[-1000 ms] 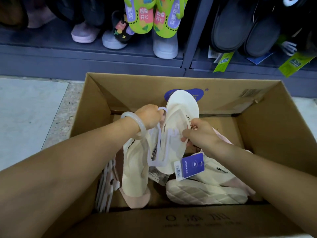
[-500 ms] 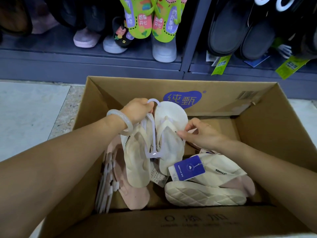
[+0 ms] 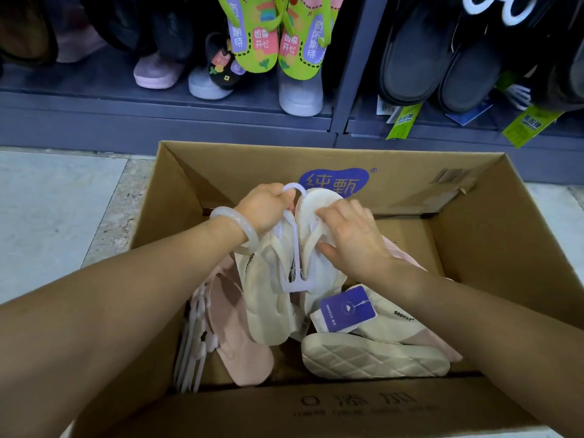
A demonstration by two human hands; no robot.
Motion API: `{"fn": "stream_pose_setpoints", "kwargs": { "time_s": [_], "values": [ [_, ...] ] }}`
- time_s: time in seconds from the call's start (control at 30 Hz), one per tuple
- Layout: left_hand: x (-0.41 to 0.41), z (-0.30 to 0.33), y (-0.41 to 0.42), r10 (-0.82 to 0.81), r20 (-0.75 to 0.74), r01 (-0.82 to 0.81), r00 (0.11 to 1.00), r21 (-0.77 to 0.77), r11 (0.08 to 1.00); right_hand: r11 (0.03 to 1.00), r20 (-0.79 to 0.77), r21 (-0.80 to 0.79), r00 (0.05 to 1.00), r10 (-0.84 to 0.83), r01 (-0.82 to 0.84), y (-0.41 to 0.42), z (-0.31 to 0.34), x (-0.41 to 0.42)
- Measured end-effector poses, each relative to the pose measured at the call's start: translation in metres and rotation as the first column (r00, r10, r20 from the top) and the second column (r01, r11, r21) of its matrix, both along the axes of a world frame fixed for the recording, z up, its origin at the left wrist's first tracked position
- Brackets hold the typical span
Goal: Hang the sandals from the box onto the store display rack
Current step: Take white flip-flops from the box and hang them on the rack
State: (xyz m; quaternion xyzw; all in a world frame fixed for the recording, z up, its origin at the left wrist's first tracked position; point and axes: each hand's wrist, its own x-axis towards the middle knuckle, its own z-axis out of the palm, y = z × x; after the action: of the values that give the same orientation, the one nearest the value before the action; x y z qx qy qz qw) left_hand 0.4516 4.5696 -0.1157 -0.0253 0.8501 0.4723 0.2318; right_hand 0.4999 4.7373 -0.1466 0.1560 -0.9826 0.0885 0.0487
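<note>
An open cardboard box (image 3: pixel 493 248) stands on the floor below me. Inside it I hold a pair of cream flip-flop sandals (image 3: pixel 268 298) on a pale lilac plastic hanger (image 3: pixel 295 248). My left hand (image 3: pixel 264 207), a pale bangle on its wrist, grips the hanger's hook. My right hand (image 3: pixel 350 235) lies over the right sandal with its thumb under the strap. A purple tag (image 3: pixel 347 308) dangles from the pair. More cream sandals (image 3: pixel 373 355) and a pink sandal (image 3: pixel 240 336) lie at the box bottom.
The display rack (image 3: pixel 344 90) runs along the back with hanging green sandals (image 3: pixel 278 36), dark slippers (image 3: pixel 417 58) and pale shoes on its bottom shelf. Spare white hangers (image 3: pixel 196 336) lean at the box's left wall. Tiled floor (image 3: pixel 57 200) lies to the left.
The hanger with the cream pair sank slightly in the box. My right hand shifted from pinching the strap at the side to lying over the right sandal.
</note>
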Motion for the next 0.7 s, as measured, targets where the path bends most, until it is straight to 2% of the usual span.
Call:
{"fn": "stream_pose_setpoints", "kwargs": {
  "time_s": [0.07,0.2,0.37,0.53,0.7],
  "values": [
    [0.0,0.0,0.002,-0.001,0.001,0.001,1.0,-0.012,1.0,0.999,-0.055,-0.025,0.998,-0.028,0.027,-0.002,-0.004,-0.004],
    [0.0,-0.002,0.004,0.005,0.028,-0.005,1.0,0.005,1.0,0.995,-0.181,0.087,0.982,0.057,-0.042,0.0,-0.01,-0.01],
    [0.0,-0.005,0.004,0.017,0.041,-0.017,0.999,0.004,1.0,0.984,-0.18,0.159,0.978,0.105,-0.077,-0.001,-0.015,-0.015],
    [-0.002,-0.006,0.011,-0.003,-0.027,0.0,1.0,-0.1,0.995,0.976,-0.203,0.213,0.975,0.089,-0.045,0.0,-0.012,-0.018],
    [-0.007,0.001,0.017,0.039,-0.126,-0.061,0.991,-0.179,0.982,0.984,-0.224,0.174,0.973,0.061,-0.022,0.0,-0.01,-0.024]
  ]
}}
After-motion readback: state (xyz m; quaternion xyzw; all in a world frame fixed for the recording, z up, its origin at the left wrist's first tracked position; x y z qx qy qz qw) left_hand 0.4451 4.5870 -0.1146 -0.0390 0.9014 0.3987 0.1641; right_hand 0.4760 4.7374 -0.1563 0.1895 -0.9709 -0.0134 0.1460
